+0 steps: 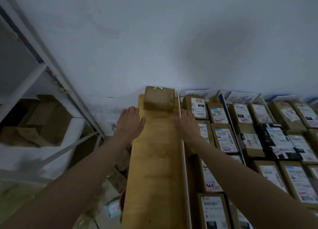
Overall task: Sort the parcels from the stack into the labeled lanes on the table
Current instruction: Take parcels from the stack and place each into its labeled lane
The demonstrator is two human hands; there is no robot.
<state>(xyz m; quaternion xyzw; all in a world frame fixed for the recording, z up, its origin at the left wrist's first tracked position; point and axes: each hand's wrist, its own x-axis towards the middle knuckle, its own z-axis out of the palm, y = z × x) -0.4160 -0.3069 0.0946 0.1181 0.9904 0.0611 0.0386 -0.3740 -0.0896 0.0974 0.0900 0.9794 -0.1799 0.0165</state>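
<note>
Against the white wall (pixel 154 39), your left hand (pixel 130 121) and right hand (pixel 186 123) lie flat, fingers straight, holding nothing, flanking the bare desk (pixel 154 160) lane; a brown parcel (pixel 159 98) sits just beyond them.

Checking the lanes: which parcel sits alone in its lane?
The unlabelled brown parcel at the far end of the leftmost lane, beyond both hands; the other lanes are packed with labelled parcels.

Labels (pixel 213 209) on parcels (pixel 222 139): print too small and blurred to read. Lane signs (pixel 238 98) at wall: handwriting illegible. Far-right parcels cut off by frame edge. Nearest parcel cut off at bottom edge. Boxes (pixel 43 120) on shelf (pixel 51 70): dim, indistinct. Floor items (pixel 111 208) left of table (pixel 154 168): blurred, unidentifiable.
</note>
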